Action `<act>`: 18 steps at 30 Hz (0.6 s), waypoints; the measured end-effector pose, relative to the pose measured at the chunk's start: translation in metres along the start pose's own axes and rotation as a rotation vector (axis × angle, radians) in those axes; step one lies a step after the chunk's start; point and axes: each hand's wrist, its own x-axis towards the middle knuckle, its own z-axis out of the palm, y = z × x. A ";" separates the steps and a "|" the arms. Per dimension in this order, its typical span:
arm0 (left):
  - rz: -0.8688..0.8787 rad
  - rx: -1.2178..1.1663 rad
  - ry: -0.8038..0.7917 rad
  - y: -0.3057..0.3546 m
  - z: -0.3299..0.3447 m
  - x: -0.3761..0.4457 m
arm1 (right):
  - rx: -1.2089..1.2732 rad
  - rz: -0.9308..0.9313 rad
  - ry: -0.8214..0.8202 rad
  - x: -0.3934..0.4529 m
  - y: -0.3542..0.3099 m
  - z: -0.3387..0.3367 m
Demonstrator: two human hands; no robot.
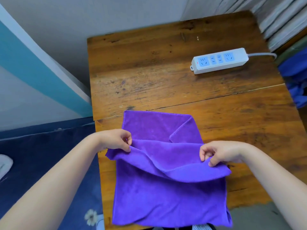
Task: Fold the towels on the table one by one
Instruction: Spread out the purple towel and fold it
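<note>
Both hands, left hand (pixel 116 140) and right hand (pixel 216 154), pinch the purple towel (pixel 166 188) mid-frame by its lifted edge; looks light, floppy, best held at corners.

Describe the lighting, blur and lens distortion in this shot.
Head view: soft, even light with only faint shadows; a mild sheen on the wooden table; wide-angle bending of the wall lines and table edges; the purple towel and power strip fairly sharp; corners slightly soft.

At upper right of my frame I see a white power strip (pixel 219 61) on the wooden table (pixel 149 72); blue cloth (pixel 297 77) sits at the right edge.
</note>
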 end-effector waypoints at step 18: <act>0.030 0.467 0.050 0.001 0.016 -0.007 | -0.518 -0.193 0.189 0.022 -0.044 0.046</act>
